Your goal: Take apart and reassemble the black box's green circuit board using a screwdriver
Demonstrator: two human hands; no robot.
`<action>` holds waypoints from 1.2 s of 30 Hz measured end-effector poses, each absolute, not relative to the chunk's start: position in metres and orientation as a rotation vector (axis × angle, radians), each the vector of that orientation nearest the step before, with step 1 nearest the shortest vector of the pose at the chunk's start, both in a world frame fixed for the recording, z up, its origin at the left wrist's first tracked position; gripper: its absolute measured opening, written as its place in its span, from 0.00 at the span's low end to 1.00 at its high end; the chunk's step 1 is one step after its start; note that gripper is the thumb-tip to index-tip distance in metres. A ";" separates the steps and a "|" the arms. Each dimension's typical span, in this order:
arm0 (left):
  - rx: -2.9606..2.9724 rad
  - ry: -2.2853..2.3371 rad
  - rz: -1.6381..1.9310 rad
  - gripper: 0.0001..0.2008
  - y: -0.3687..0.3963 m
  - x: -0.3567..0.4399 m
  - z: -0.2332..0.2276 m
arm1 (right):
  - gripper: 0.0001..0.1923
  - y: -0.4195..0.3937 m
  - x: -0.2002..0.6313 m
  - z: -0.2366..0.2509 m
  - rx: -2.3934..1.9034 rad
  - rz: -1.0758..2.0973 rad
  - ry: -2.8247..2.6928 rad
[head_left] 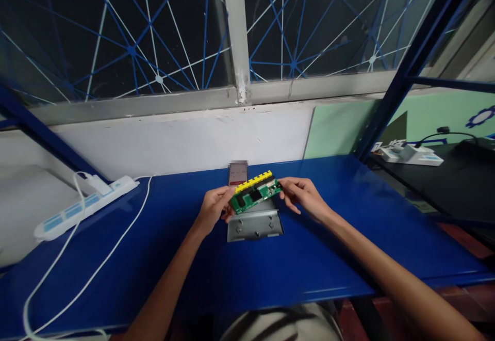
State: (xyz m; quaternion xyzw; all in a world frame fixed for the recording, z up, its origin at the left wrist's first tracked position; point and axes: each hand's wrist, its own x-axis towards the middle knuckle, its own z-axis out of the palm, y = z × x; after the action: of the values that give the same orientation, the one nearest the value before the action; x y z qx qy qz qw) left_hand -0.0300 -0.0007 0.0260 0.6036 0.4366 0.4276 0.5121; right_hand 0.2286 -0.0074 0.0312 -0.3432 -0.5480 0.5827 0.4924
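A green circuit board point(257, 195) with a row of yellow ports along its far edge is held tilted above the blue table point(309, 248). My left hand point(214, 207) grips its left end and my right hand point(303, 195) grips its right end. Directly under the board lies a grey metal case tray point(254, 226) with small studs on its floor. Behind the board a phone point(237, 172) leans against the white wall.
A white power strip point(83, 204) lies at the table's left edge with its white cable point(77, 289) looping toward me. A blue rack post point(410, 62) rises at the right. Beyond it a black table point(456, 181) holds white devices.
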 end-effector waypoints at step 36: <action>1.453 1.115 1.112 0.26 -0.004 -0.021 0.033 | 0.17 -0.004 0.234 0.028 -0.788 1.332 -1.392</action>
State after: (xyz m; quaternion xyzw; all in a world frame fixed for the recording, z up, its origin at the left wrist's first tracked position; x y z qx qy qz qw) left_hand -0.0210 -0.0036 0.0332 0.5952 0.4568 0.4557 0.4790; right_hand 0.2336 -0.0036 0.0283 -0.3267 -0.5770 0.5521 0.5055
